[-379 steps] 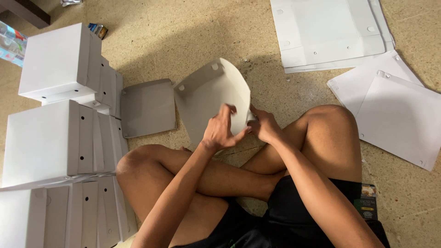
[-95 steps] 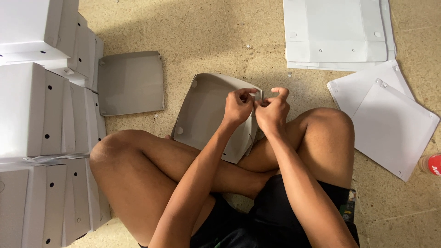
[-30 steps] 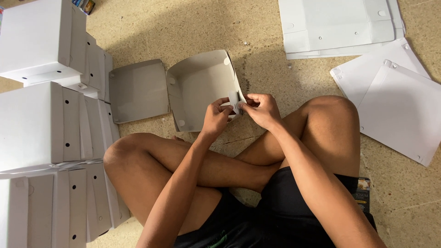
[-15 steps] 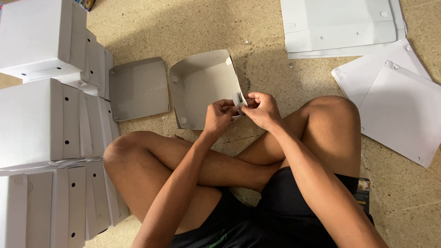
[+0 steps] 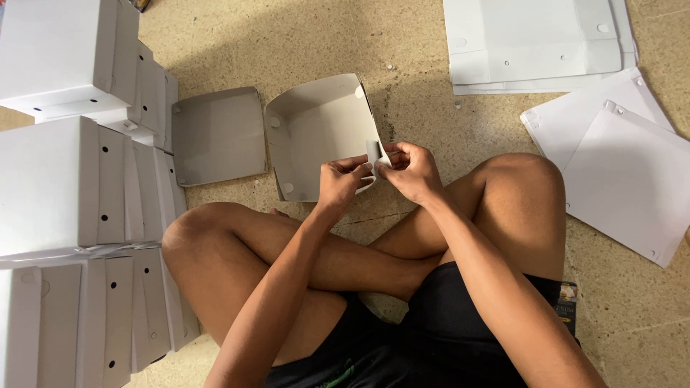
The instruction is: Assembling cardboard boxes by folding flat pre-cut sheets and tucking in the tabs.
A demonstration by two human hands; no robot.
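A half-folded grey cardboard box (image 5: 316, 133) lies on the floor in front of my crossed legs, its walls partly raised. My left hand (image 5: 341, 179) and my right hand (image 5: 411, 171) meet at its near right corner. Both pinch a small corner flap (image 5: 375, 152) there between thumbs and fingers. The flap stands up, bent inward. Left of the box lies a flat grey lid-like piece (image 5: 219, 135), apart from both hands.
Stacks of finished white boxes (image 5: 65, 187) with small round holes fill the left side. Flat white cardboard blanks lie at the top right (image 5: 535, 39) and at the right (image 5: 625, 169). A small printed packet (image 5: 568, 305) lies by my right thigh on the speckled floor.
Over the earlier frames the cardboard went from a curved sheet to a tray with raised walls. In the last second my hands have stayed at the same corner, fingers shifting slightly on the flap.
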